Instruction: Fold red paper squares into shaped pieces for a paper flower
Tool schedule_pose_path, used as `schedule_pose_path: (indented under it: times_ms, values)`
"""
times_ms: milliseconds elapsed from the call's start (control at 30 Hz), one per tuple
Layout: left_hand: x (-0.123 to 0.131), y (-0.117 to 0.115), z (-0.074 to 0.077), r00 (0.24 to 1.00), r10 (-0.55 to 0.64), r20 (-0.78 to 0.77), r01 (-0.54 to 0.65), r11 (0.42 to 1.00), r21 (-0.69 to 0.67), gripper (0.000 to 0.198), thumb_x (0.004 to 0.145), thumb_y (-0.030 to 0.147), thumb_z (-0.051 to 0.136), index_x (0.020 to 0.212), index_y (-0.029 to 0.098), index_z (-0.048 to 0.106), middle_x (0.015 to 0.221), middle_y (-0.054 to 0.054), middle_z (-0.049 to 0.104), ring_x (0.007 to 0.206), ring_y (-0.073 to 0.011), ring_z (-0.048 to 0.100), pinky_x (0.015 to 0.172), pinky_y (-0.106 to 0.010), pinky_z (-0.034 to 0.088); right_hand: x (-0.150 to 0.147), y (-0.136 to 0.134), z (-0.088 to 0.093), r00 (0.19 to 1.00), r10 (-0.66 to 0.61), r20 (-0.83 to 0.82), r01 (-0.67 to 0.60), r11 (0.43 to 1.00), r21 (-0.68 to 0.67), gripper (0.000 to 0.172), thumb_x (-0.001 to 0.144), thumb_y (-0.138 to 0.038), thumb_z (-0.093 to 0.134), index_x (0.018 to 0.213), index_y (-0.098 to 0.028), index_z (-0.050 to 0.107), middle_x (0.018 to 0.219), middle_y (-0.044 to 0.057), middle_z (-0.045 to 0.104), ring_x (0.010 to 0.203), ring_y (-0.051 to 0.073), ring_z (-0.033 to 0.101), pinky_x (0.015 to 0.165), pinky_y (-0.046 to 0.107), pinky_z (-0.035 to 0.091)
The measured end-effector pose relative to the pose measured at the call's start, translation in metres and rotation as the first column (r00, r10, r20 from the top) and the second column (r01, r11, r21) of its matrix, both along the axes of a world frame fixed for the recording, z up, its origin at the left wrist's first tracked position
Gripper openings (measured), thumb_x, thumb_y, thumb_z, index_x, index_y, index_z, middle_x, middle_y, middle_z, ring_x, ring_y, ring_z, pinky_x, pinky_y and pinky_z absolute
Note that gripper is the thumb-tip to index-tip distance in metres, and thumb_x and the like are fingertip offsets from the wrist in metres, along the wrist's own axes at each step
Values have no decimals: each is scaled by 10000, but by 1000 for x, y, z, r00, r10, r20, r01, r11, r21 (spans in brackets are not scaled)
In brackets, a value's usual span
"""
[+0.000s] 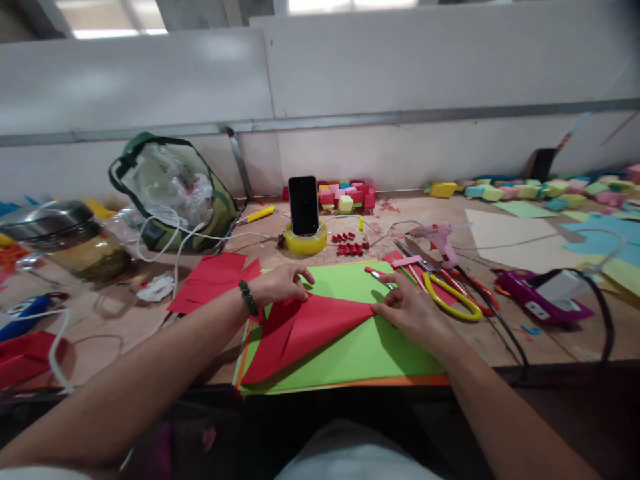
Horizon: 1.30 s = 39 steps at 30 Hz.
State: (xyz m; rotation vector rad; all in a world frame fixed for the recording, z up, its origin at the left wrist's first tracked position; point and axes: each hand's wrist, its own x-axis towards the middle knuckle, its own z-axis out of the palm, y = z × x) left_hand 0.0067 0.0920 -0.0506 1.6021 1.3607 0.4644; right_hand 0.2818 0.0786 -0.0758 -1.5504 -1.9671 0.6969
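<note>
A folded sheet of red paper [310,330] lies slantwise over a stack of light-green paper [360,367], with an orange sheet showing at the stack's front edge. My left hand [283,285], with a dark green bead bracelet at the wrist, is on the red paper's upper left edge, thumb and fingertips closed on it. The paper's pointed right corner is pinched between the thumb and finger of my right hand [413,307]. Just beyond that hand is a slim red-and-silver thing [380,277], too small to name. More red sheets [213,280] lie to the left.
Yellow-handled scissors [453,297], a pink glue gun [437,240] and a purple device [540,300] with cables stand at right. A phone [303,205] leans in a yellow tape roll [306,241] at the back. Leftward are a bag [175,193] and a glass jar [75,240].
</note>
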Motion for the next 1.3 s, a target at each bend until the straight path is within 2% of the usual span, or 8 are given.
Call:
schedule_pose_path:
  times_ms: [267,367,433,500,600,700,1000,1300]
  values:
    - [4,-2,-1,973,-78,-218,104,989,108,361,599,147,613,958,170,640,620,31,569,536,-130,504,501,-225,354,8,1,11,943,43,331,-55,998,25,535,786,-430,630,1237,-165,518,693,10,637,609,191,578,521,273,328]
    - [7,-5,0,947,-88,-308,157,965,209,528,630,131,636,1153,197,620,757,-19,615,713,-191,553,655,-276,408,7,0,13,921,74,381,-82,997,5,566,810,-397,614,1302,-156,474,676,4,623,600,189,572,523,278,316]
    - [11,-7,1,893,-156,-422,325,872,366,638,695,109,607,1313,244,532,1002,-78,619,921,-243,550,815,-333,400,6,-1,15,910,93,405,-95,995,-15,590,825,-390,603,1339,-147,448,678,6,621,607,191,574,525,284,317]
    - [18,-8,2,767,-264,-584,579,677,454,614,799,89,510,1369,312,479,1181,-105,558,1036,-266,514,896,-375,362,5,-1,16,902,94,421,-95,995,-19,609,833,-387,601,1364,-142,430,685,9,624,616,194,575,524,286,316]
    - [31,-6,11,532,-390,-751,829,422,368,526,894,83,359,1340,314,513,1166,-121,565,966,-254,529,836,-363,375,4,-1,16,895,86,438,-94,996,-2,635,833,-379,606,1396,-159,411,715,16,633,616,192,571,517,283,308]
    - [50,-3,24,384,-465,-798,911,333,244,406,855,69,415,1189,187,614,1052,-139,610,883,-249,551,744,-329,396,4,-1,15,893,81,443,-96,995,13,654,823,-382,619,1407,-171,413,777,35,651,625,191,575,520,281,315]
    - [99,-21,39,308,-422,-853,859,509,58,338,779,152,530,1109,127,599,927,-170,665,773,-287,652,623,-344,468,7,-1,9,899,83,429,-113,992,46,641,830,-435,606,1382,-164,427,805,70,675,757,241,623,617,302,380]
    - [111,-48,44,347,-329,-878,782,619,77,321,803,154,488,1096,107,610,870,-164,671,766,-266,667,651,-335,513,5,0,12,862,89,500,-109,994,11,658,835,-465,582,1399,-180,399,794,77,688,823,274,642,630,311,351]
